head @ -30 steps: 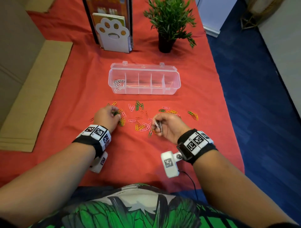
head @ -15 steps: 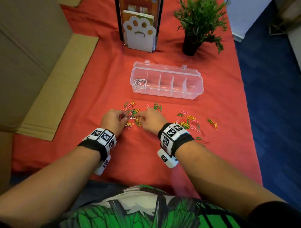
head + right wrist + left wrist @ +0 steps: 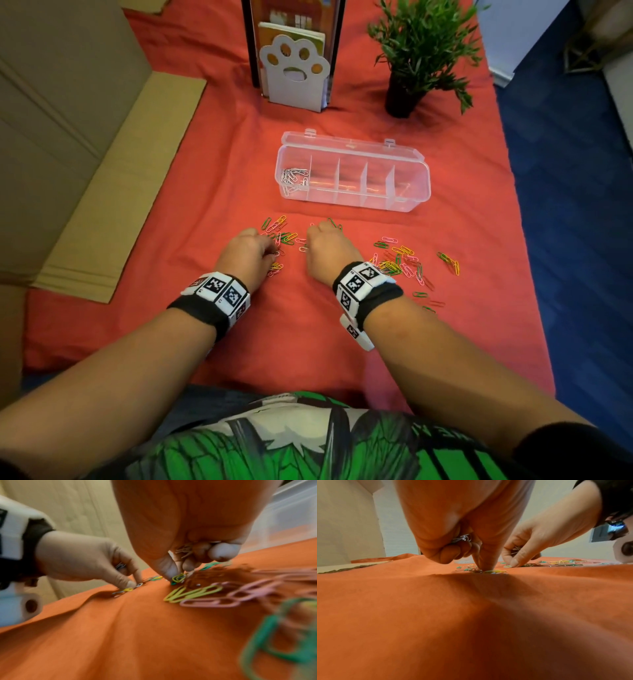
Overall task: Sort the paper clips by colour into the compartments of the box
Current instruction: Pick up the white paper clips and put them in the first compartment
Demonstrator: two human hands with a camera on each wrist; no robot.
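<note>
Picking silver clips only: my left hand (image 3: 245, 253) curls round a few silver clips (image 3: 462, 538), forefinger down on the scatter. My right hand (image 3: 329, 248) grips its own silver bunch (image 3: 184, 550) while pinching at the loose clips (image 3: 399, 262). I'd isolate each before lifting. Box (image 3: 352, 202), silvers leftmost, lies beyond. Wrist views show the held bunches; head view hides them.
</note>
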